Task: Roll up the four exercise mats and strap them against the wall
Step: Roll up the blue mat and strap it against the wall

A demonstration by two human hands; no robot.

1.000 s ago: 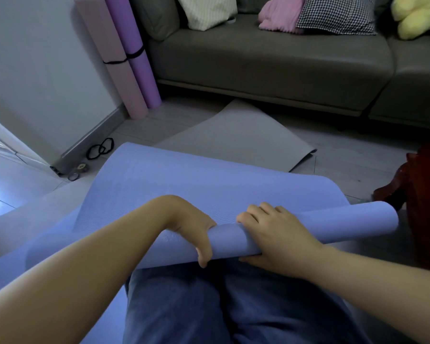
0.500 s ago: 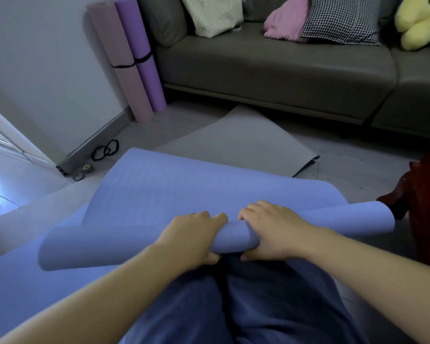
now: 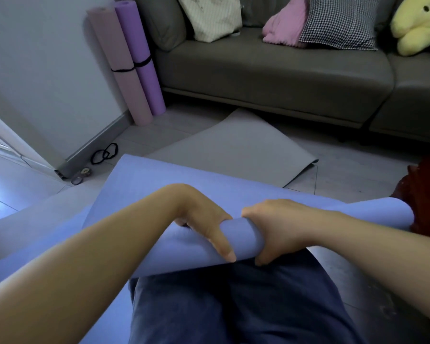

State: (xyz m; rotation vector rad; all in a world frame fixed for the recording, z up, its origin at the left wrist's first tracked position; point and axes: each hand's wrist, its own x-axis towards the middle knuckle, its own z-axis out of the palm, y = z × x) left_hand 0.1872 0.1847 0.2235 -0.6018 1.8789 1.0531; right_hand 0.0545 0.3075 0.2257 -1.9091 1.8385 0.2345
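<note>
both hands grip the rolled portion of the blue mat (image 3: 159, 189) over the lap.

left hand (image 3: 204, 219) and right hand (image 3: 278, 224) sit side by side, fingers (image 3: 221, 247) closed around the roll. grey mat (image 3: 233, 150) lies flat on the floor. pink mat (image 3: 119, 68) and purple mat (image 3: 142, 55), strapped, lean against the wall.

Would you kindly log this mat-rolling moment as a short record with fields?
left hand: gripping the blue mat's roll
right hand: gripping the same roll
blue mat: partly rolled, across the lap
grey mat: flat on the floor
pink mat: rolled, strapped, upright by the wall
purple mat: rolled, strapped, beside it
black straps: loose on the floor
</note>
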